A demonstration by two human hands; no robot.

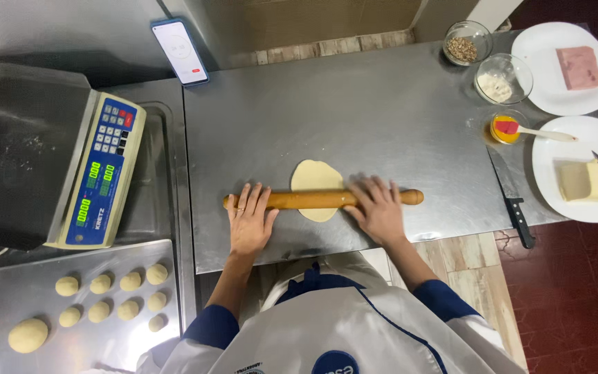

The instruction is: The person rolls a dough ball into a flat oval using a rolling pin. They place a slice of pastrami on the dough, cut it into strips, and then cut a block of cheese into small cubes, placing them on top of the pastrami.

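White chef's-jacket fabric with blue cuffs (327,325) fills the bottom of the view, and from it both forearms reach forward onto a steel worktable (382,111). Both palms lie flat and spread on a wooden rolling pin (323,199), which rests crosswise over a thin oval of pale dough (316,179). The left hand (249,220) presses near the pin's left end with fingers extended, gripping nothing; the right hand (378,208) does likewise toward the right end. Neither is clenched, which suits pushing a pin with the palms rather than grasping it. The dough sits in the middle of the table, just ahead of the person, partly hidden under the pin.

To the left stands a digital scale (98,173), and nearer the camera a metal tray (8,284) carries small dough balls (129,280) in rows plus one larger ball (28,335), kept within easy reach of the left arm. A phone (180,50) leans against the back wall. On the right, well apart from the dough, are two glass bowls (503,77), a small dish of yellow liquid with a red brush (508,128), a white plate with a pink block (579,67), another plate with a pale yellow block (596,181), and a black-handled knife (518,215) at the table's edge.
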